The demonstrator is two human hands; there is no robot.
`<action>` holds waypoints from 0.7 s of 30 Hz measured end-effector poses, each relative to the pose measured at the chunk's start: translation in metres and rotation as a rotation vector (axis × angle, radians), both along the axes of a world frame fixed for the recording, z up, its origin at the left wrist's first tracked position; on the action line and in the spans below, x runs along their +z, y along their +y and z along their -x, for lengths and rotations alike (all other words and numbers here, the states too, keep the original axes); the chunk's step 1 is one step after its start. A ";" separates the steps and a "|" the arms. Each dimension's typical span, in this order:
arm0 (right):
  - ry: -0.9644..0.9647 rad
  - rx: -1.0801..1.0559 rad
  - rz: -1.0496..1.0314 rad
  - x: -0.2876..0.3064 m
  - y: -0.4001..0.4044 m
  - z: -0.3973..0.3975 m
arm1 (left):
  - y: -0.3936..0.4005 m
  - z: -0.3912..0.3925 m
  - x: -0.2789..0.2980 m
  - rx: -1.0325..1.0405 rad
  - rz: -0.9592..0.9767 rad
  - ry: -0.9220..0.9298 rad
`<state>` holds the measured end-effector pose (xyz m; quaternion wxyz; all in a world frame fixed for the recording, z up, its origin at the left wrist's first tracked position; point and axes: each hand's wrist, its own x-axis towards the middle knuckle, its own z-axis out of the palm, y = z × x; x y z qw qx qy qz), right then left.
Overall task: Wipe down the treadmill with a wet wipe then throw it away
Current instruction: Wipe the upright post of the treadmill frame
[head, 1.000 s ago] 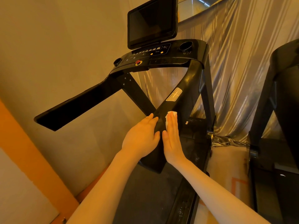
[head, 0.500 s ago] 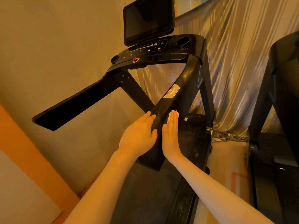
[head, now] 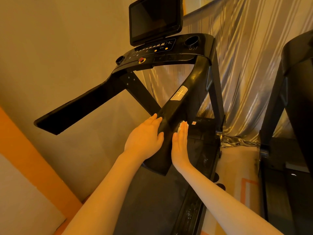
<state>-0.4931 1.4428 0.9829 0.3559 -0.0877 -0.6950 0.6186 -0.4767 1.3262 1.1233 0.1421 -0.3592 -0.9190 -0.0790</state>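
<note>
A black treadmill (head: 194,78) fills the middle of the view, with a dark screen (head: 155,19) above its console and two handrails reaching toward me. My left hand (head: 145,138) lies flat against the left side of the right handrail (head: 171,119), fingers together. My right hand (head: 180,143) presses a white wet wipe (head: 182,125) flat against the rail's right side. Only a crumpled bit of the wipe shows past the fingertips.
The left handrail (head: 81,107) juts out toward a beige wall. A shiny pleated curtain (head: 245,73) hangs behind the machine. A second black treadmill (head: 294,116) stands close on the right. The running belt (head: 152,200) lies below my arms.
Both hands stay on the right handrail. My right hand with the wipe has slid slightly outward along the rail's right side; the camera has shifted a little.
</note>
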 end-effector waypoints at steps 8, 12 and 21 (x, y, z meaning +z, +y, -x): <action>0.006 0.022 0.008 -0.021 -0.010 -0.008 | -0.001 -0.002 0.001 0.010 0.007 -0.010; -0.026 0.010 0.108 -0.014 0.001 0.001 | 0.000 -0.002 0.002 0.013 0.011 -0.013; 0.011 0.066 0.146 -0.026 -0.018 -0.015 | 0.001 -0.004 0.002 0.023 0.010 -0.024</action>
